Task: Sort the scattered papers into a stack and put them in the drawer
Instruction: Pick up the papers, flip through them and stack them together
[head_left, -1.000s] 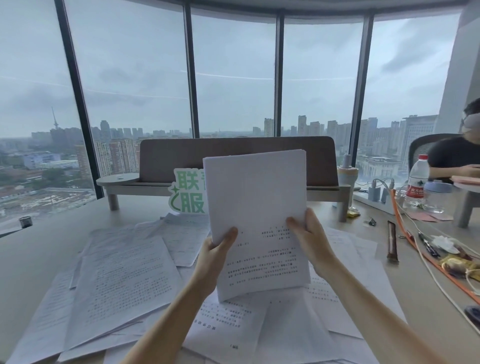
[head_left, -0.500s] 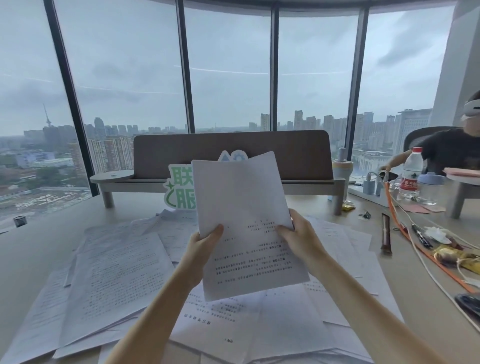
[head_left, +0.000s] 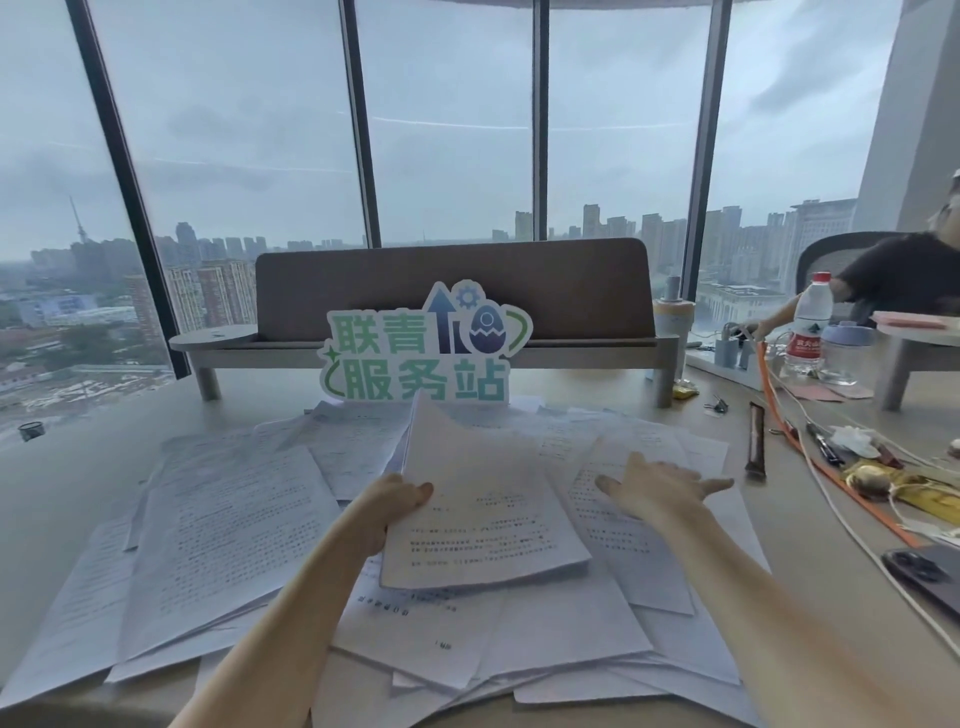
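Several printed white papers (head_left: 218, 535) lie scattered and overlapping across the desk (head_left: 78, 467) in front of me. My left hand (head_left: 395, 501) grips the left edge of a thin bundle of sheets (head_left: 483, 514), which is tilted low over the pile. My right hand (head_left: 657, 488) is off the bundle, fingers spread, resting flat on a loose sheet (head_left: 623, 525) just to the right. No drawer is in view.
A green cut-out sign (head_left: 421, 358) stands before a brown desk riser (head_left: 452, 291). At right lie an orange cable (head_left: 810, 457), a water bottle (head_left: 809, 322), a dark phone (head_left: 930, 577), pens and clutter. Another person (head_left: 904, 275) sits at far right.
The bundle, held upright in both hands before, has dropped low over the pile. My right hand let go of it and moved right onto a loose sheet.
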